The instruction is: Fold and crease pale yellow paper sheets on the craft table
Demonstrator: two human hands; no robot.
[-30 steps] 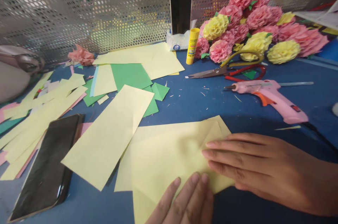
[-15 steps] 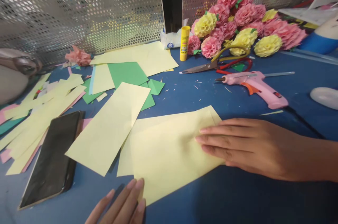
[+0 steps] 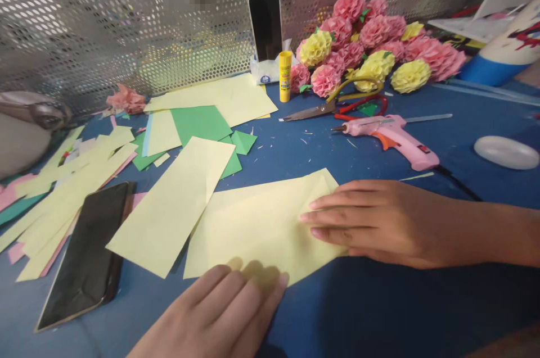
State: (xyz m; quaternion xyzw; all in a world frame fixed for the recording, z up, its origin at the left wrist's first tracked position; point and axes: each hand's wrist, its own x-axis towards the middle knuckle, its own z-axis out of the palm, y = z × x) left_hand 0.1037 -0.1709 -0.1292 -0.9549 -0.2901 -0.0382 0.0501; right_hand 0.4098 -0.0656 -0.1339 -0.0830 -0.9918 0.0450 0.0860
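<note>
A pale yellow sheet of paper (image 3: 253,217) lies on the blue tabletop in front of me, its right part folded or overlapping. My right hand (image 3: 371,226) rests flat on its right end, fingers stretched to the left. At the near edge, my left hand (image 3: 228,307) has its fingers bent over the paper with the tips down on it. What lies beneath those fingertips is hidden. Just left of the sheet is another pale yellow rectangle of paper (image 3: 172,206), which touches or overlaps its edge.
A phone (image 3: 84,257) lies at left beside yellow paper strips (image 3: 80,178). Green paper (image 3: 202,125) is farther back. Beyond stand a glue stick (image 3: 285,77) and an upright phone (image 3: 265,26). Scissors (image 3: 312,110), a pink glue gun (image 3: 396,133) and paper flowers (image 3: 354,37) occupy the right.
My left hand has come up and right onto the sheet's near edge, and that edge has moved away from me. The right hand stays pressed on the paper. The view has shifted slightly.
</note>
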